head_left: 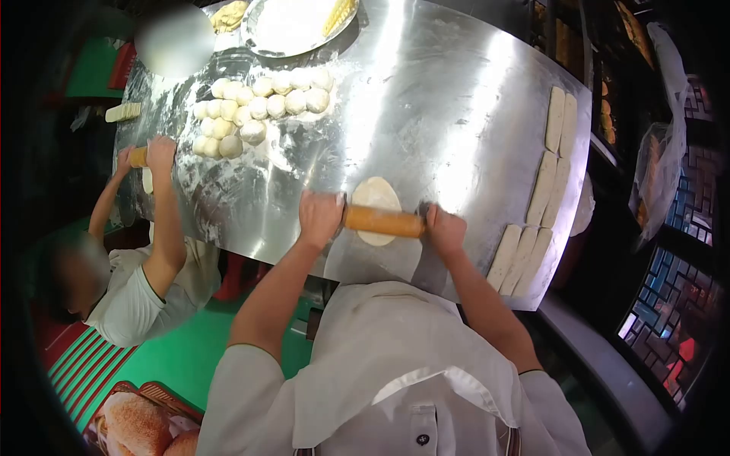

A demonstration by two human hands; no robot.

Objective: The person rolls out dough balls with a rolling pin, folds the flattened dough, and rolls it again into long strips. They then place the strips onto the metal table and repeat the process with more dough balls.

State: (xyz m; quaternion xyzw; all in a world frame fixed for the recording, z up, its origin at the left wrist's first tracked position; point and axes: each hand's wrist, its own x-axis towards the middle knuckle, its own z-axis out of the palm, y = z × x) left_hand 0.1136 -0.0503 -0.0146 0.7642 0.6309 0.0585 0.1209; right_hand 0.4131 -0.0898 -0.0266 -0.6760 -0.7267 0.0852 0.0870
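My left hand [322, 216] is closed round the left end of a wooden rolling pin [384, 221]. Its right end is gripped by my right hand [445, 229]. Under the pin lies a flattened oval of dough [376, 194], showing above and below the roller. All of this is at the near edge of the steel table [426, 114]. Floured dough balls [258, 108] sit grouped farther back on the left, apart from my hands.
At the left, a co-worker [148, 281] holds another rolling pin [138, 156] over dough. Long dough strips [541, 190] line the table's right edge. A round metal tray [300, 30] stands at the back. Bread in a basket [141, 422] is at lower left.
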